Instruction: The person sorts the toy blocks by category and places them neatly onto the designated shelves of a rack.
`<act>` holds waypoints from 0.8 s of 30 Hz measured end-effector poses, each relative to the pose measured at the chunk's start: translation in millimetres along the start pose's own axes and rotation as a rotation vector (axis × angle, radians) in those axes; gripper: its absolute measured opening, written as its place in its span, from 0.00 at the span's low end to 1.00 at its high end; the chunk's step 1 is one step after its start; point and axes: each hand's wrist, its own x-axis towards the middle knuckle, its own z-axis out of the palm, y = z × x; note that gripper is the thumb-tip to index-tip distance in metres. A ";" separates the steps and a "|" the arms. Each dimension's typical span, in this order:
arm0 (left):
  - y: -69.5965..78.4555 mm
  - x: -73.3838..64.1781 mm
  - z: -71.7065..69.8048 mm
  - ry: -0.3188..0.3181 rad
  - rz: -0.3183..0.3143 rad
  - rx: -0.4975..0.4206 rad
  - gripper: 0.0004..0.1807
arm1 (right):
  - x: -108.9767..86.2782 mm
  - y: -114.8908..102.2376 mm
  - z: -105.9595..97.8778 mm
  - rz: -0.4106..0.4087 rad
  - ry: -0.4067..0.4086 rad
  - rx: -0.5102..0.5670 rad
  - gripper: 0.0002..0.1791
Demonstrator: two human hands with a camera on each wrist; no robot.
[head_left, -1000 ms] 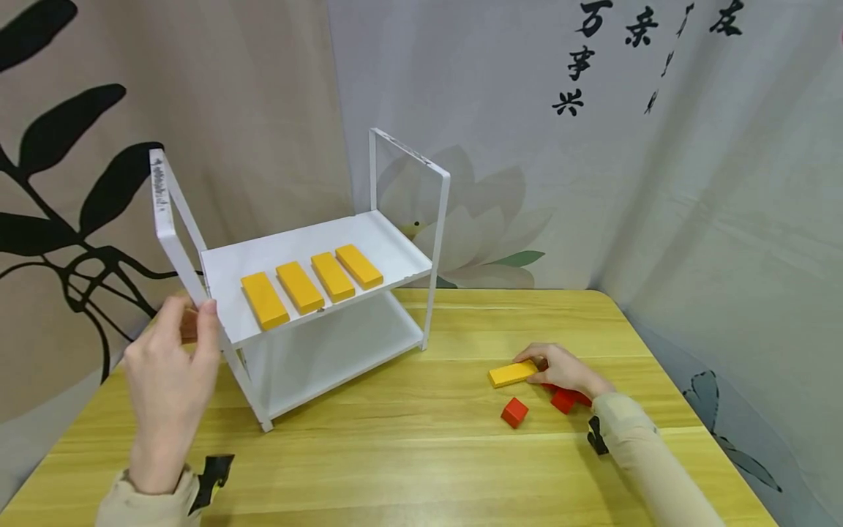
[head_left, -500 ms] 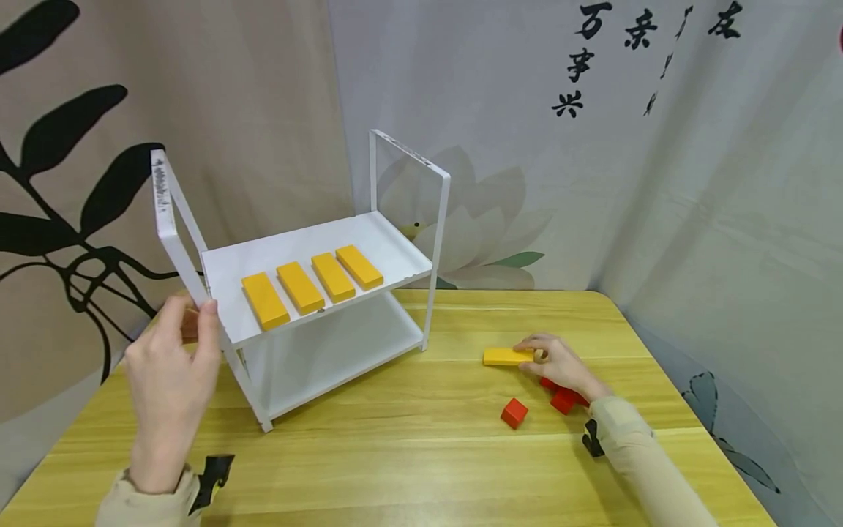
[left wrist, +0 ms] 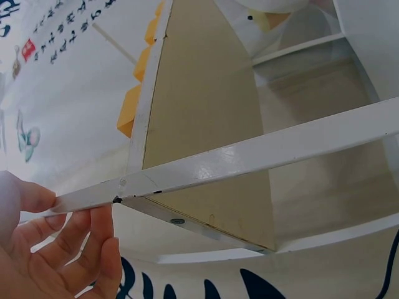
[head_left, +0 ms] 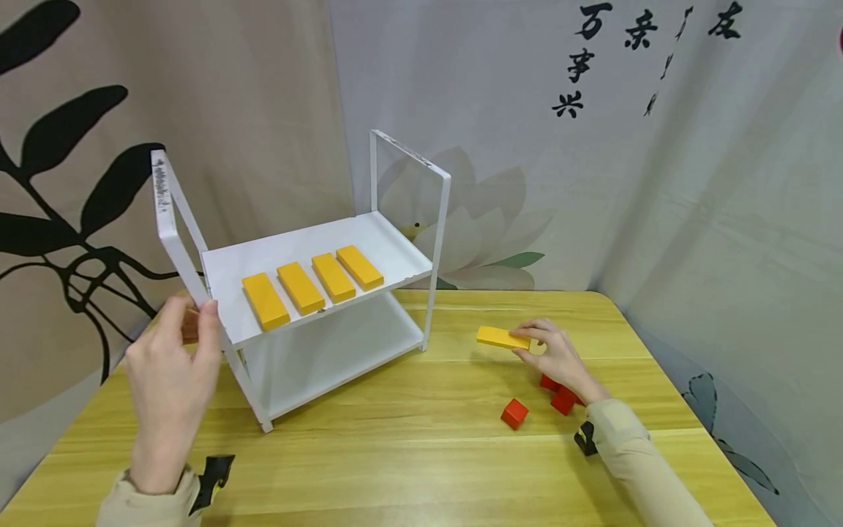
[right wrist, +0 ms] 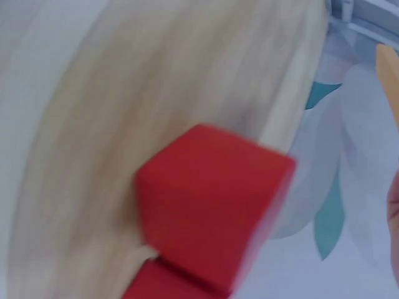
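Note:
My left hand pinches the near left post of a white two-tier rack; in the left wrist view, thumb and fingers lie on either side of that post. Between the thumb and fingers of my right hand is one end of a yellow block, raised over the table with its far end pointing left. Several more yellow blocks lie in a row on the rack's upper shelf. The right wrist view catches only an edge of the held yellow block.
Red cubes lie together beneath my right hand, partly hidden by it. A single red cube sits apart, nearer the front of the wooden table. The rack's lower shelf is bare. Printed curtains hang behind the table.
My right hand has lifted the yellow block off the table, up and slightly left, away from the red cubes. My left hand and the rack stay where they were.

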 end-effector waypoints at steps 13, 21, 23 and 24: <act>-0.9 -0.2 0.6 0.007 0.015 -0.001 0.15 | 21.2 -35.2 0.1 -0.101 0.215 0.055 0.18; -0.9 -0.4 0.7 0.014 0.013 -0.004 0.15 | 39.2 -67.1 5.0 -0.117 0.371 0.106 0.18; -0.9 -0.5 0.6 0.017 0.014 -0.004 0.15 | 44.6 -75.4 7.5 -0.118 0.403 0.122 0.18; -0.9 -0.6 0.6 0.018 0.014 -0.005 0.15 | 47.2 -79.5 8.8 -0.117 0.415 0.128 0.18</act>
